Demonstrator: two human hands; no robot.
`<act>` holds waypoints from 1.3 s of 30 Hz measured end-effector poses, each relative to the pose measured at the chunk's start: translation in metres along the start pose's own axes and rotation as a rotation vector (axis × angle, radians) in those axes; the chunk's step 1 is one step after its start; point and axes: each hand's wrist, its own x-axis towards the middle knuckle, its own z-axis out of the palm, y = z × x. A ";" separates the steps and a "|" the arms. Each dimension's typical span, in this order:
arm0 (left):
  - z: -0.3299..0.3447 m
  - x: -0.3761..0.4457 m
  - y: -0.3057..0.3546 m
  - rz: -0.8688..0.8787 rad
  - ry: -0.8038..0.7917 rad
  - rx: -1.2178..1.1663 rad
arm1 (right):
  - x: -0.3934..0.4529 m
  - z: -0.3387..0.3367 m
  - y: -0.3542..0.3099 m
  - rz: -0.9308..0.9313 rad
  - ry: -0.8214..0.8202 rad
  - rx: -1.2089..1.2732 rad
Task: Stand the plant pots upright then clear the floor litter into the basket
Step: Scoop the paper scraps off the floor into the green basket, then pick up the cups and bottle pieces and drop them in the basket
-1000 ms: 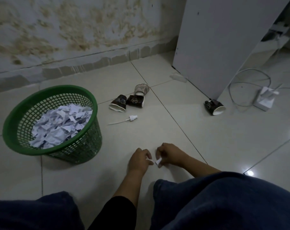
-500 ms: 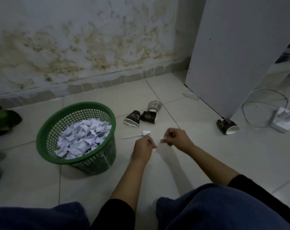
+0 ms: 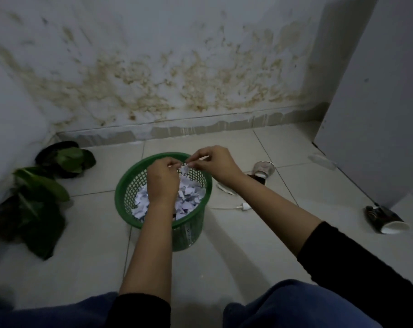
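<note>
A green mesh basket stands on the tiled floor, holding several white paper scraps. Both my hands hover over its far rim. My left hand has its fingers curled and pinches a small white scrap. My right hand pinches a small white paper scrap between thumb and fingertips, close to the left hand. Two dark plant pots with green leaves, one near the wall and one nearer me, sit at the left.
Dark paper cups lie on their sides right of the basket, and another cup lies far right by a white panel. A white plug and cable lie on the floor. The stained wall is behind.
Both hands rose from the floor in front of me and moved left to above the basket, carrying the paper scrap. My view swung left, bringing the plant pots into sight.
</note>
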 end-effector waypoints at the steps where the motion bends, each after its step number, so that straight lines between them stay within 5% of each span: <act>1: -0.001 0.000 -0.006 -0.008 0.023 0.040 | 0.000 0.003 0.001 -0.006 -0.001 -0.025; 4: -0.003 -0.006 -0.021 -0.013 0.104 0.092 | -0.005 0.005 0.013 -0.010 0.150 -0.231; 6: 0.000 -0.012 -0.026 -0.022 0.140 0.093 | -0.010 0.001 0.028 0.196 0.159 -0.375; 9: 0.010 -0.030 -0.027 -0.094 0.178 0.084 | -0.019 -0.002 0.035 0.731 -0.160 -0.223; 11: 0.019 -0.042 -0.028 -0.090 0.197 0.144 | -0.023 0.001 0.033 0.832 -0.263 0.051; 17: 0.025 -0.021 -0.022 0.093 0.381 0.156 | -0.007 0.012 0.040 0.685 -0.136 0.290; 24: 0.038 0.028 -0.026 0.184 0.324 0.146 | 0.002 0.023 0.047 0.536 -0.098 0.353; 30: 0.042 0.057 -0.022 0.193 0.215 0.162 | -0.015 -0.007 0.057 0.504 -0.018 0.330; 39: 0.118 0.080 0.102 0.149 -0.180 -0.021 | -0.023 -0.103 0.059 0.534 0.236 0.152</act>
